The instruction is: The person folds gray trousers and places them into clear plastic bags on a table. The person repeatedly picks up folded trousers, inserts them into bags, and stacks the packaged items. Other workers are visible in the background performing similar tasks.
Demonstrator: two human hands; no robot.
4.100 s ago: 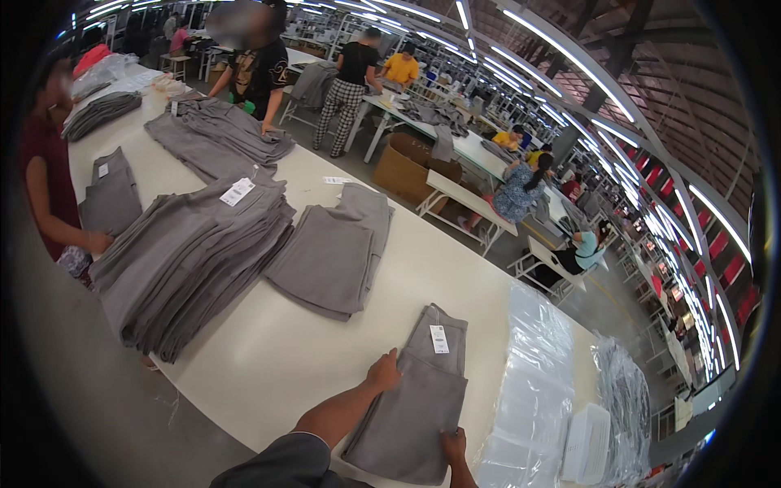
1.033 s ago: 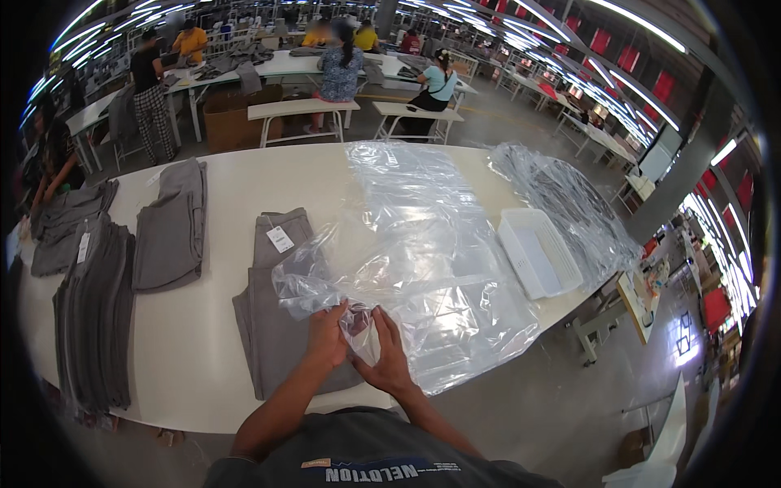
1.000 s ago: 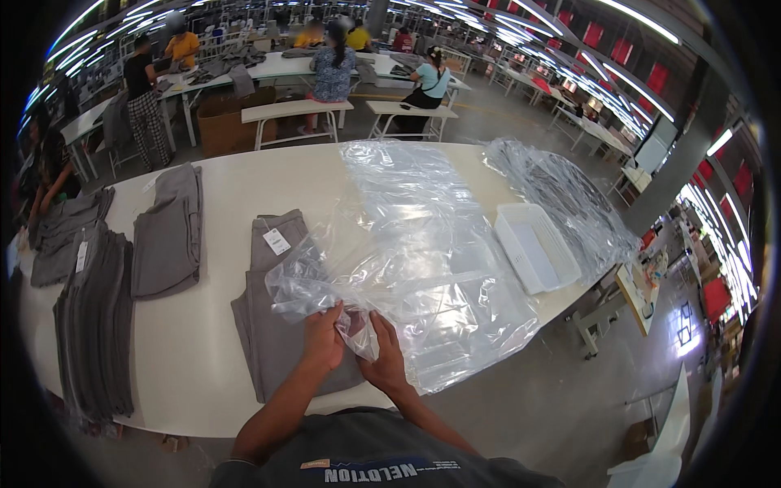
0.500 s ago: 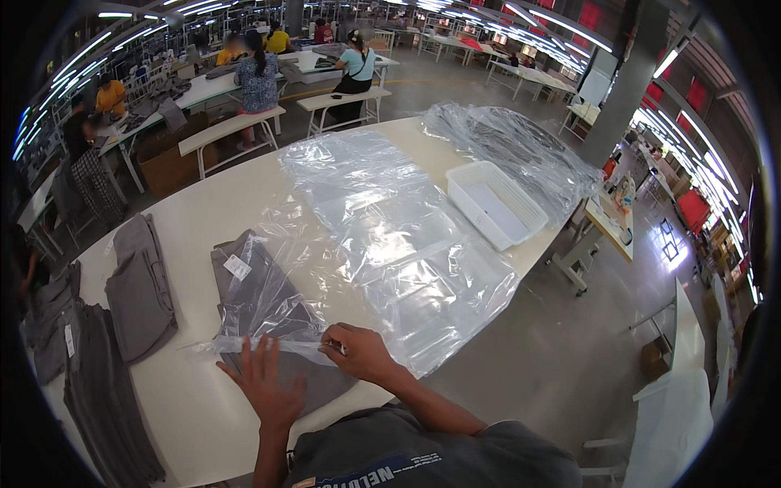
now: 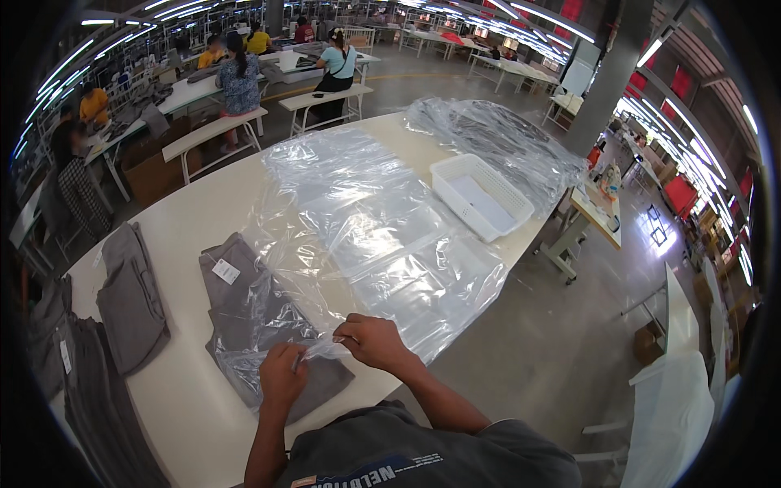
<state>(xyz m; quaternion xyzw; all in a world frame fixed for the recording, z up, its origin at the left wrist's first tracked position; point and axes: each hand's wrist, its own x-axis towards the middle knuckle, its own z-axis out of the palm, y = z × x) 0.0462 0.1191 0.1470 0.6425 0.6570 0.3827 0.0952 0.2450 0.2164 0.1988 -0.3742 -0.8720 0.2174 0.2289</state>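
A folded grey garment (image 5: 244, 313) with a white tag lies near the front edge of the long white table (image 5: 175, 407). A clear plastic bag (image 5: 260, 325) is partly drawn over its near end. My left hand (image 5: 281, 378) pinches the bag's edge at the garment's near corner. My right hand (image 5: 376, 342) grips the same bag edge just to the right, fingers closed on the film. Both hands are close together above the table's front edge.
A spread stack of clear plastic bags (image 5: 366, 220) covers the table's middle, with a white plastic basket (image 5: 482, 195) beyond and more crumpled plastic (image 5: 496, 138) at the far end. More grey garments (image 5: 122, 285) lie at left. Other people work at tables behind.
My view has swung right. The hands, spread flat on the bagged garment half a second ago, have come together and now pinch the bag's edge.
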